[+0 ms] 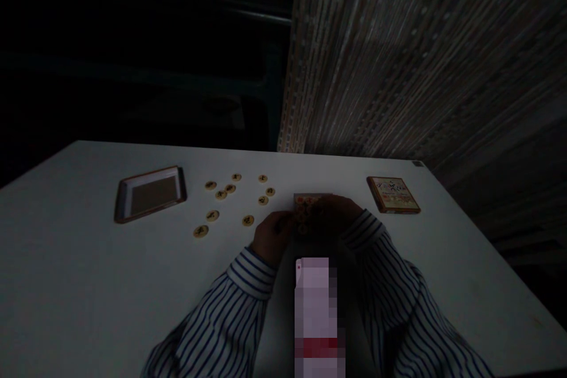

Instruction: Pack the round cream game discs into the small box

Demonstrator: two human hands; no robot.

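Observation:
A small box (313,195) with several round Chinese chess pieces (303,211) marked in red stands in front of me. My left hand (273,236) is closed at its left edge, fingers curled against the side. From the right, my right hand (340,212) reaches over the box and covers part of the pieces; deep shadow hides its fingertips. Left of the box, several loose chess pieces (248,220) with dark characters lie scattered on the white table (110,295).
A shallow open tray or lid (155,194) lies on the left. To the right is a flat box with a printed cover (393,194). A pixelated phone-like shape (312,301) is between my forearms. Beyond the table hangs a string curtain (354,59). The light is dim.

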